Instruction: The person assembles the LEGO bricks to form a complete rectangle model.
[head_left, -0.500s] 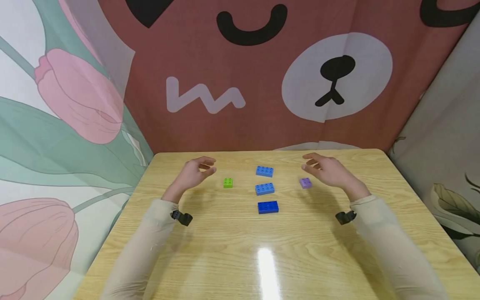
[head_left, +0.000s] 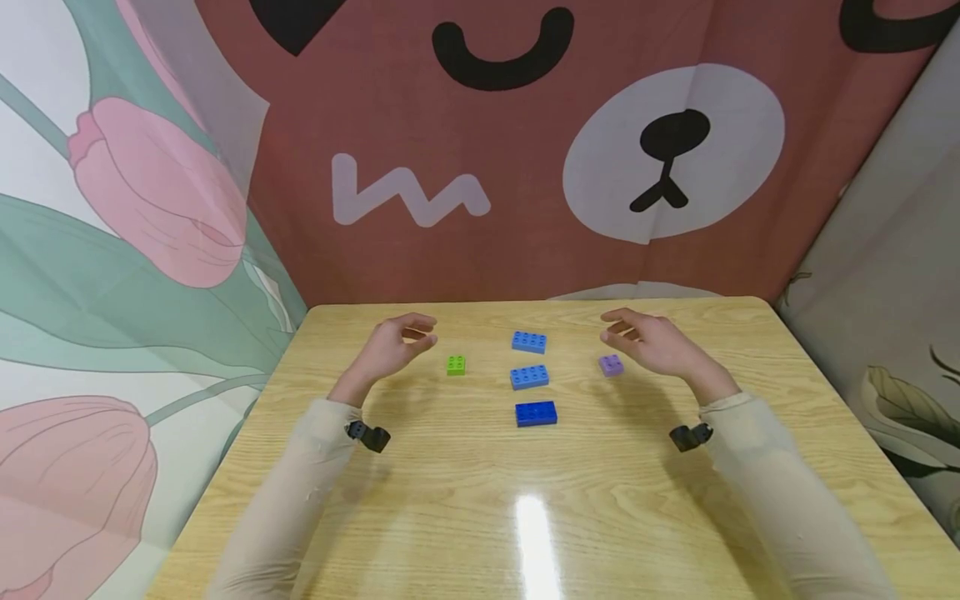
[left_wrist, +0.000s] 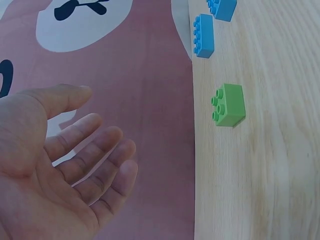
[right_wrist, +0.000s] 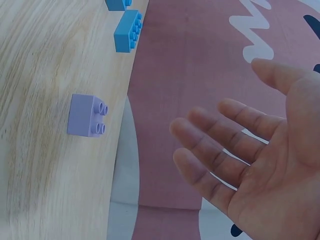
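My left hand (head_left: 392,345) hovers over the table's left part, fingers relaxed and holding nothing. Closest to it is a small green toy brick (head_left: 456,366), lying just right of the fingertips; the left wrist view also shows this green brick (left_wrist: 230,105) apart from the hand. On the other side, my right hand (head_left: 652,342) hangs in the air with loose fingers and nothing in them. A small purple toy brick (head_left: 611,365) lies below its fingertips, untouched. Between the hands, two lighter blue bricks (head_left: 529,377) and a dark blue brick (head_left: 536,414) form a column.
The wooden table (head_left: 450,500) ends at a back edge against a reddish curtain (head_left: 450,258) with a bear design. Floral cloth (head_left: 172,333) hangs at the left side. A wrist camera (head_left: 369,435) sits on each sleeve.
My left hand has shifted slightly right, toward the green brick. My right hand has drifted a little to the left. The bricks lie as before.
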